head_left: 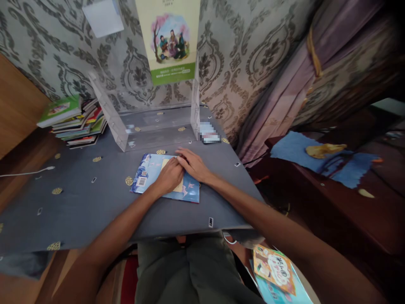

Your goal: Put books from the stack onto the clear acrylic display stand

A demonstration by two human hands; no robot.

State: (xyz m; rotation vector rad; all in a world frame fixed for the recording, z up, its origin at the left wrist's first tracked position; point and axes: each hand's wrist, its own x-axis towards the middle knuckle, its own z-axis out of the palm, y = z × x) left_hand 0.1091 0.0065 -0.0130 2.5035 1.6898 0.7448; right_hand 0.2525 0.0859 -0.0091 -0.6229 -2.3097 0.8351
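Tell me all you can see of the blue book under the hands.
The blue book lies flat, apparently closed, on the grey patterned tablecloth, in front of the clear stand. Its cover looks glossy, with darker wave artwork and a barcode near its left end and a cream panel mid-cover. The left hand and right hand partly hide it.

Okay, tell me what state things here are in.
Blue book: flat, barcode upward
Left hand: resting on the book
Right hand: touching left hand
Book pile: stacked, top book closed
Clear stand: upright
Curtain: tied back
White cable: connector end loose
Blue cloth: spread out
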